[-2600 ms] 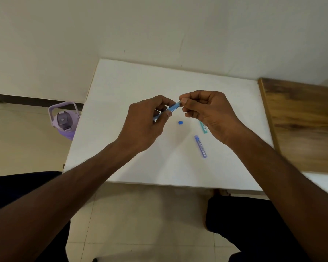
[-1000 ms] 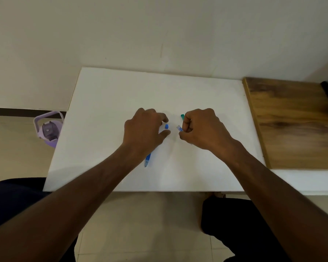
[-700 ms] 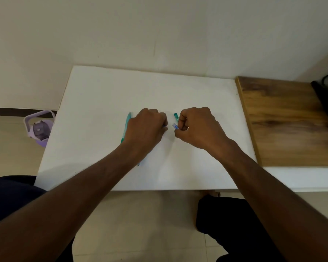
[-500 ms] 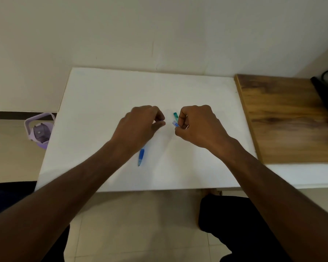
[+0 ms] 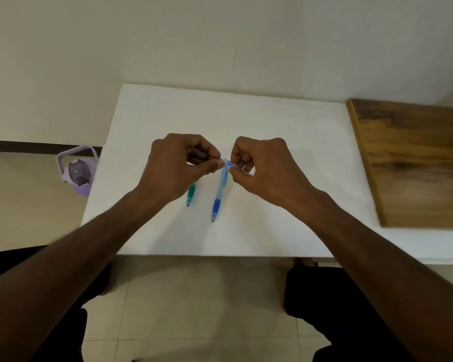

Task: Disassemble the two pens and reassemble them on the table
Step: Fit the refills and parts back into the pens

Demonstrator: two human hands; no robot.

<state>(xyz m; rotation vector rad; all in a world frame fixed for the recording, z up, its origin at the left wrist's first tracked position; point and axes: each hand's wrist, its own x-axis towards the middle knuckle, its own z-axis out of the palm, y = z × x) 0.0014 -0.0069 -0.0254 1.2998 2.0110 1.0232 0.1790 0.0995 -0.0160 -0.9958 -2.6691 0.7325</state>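
Observation:
Above the middle of the white table, my left hand and my right hand meet fingertip to fingertip. My right hand pinches a clear blue pen clip piece. My left hand pinches a small blue part against that piece's end. A blue pen body lies on the table under the fingertips, its dark blue grip and tip pointing toward me. A green pen body lies to its left, its upper part hidden under my left hand.
A wooden board covers the table's right side. A purple water bottle stands on the floor left of the table. The wall runs close behind the table's far edge. My knees show below the near edge.
Both hands have lifted off the table and come together with small blue parts. The blue and green pen bodies now lie uncovered on the table beneath them.

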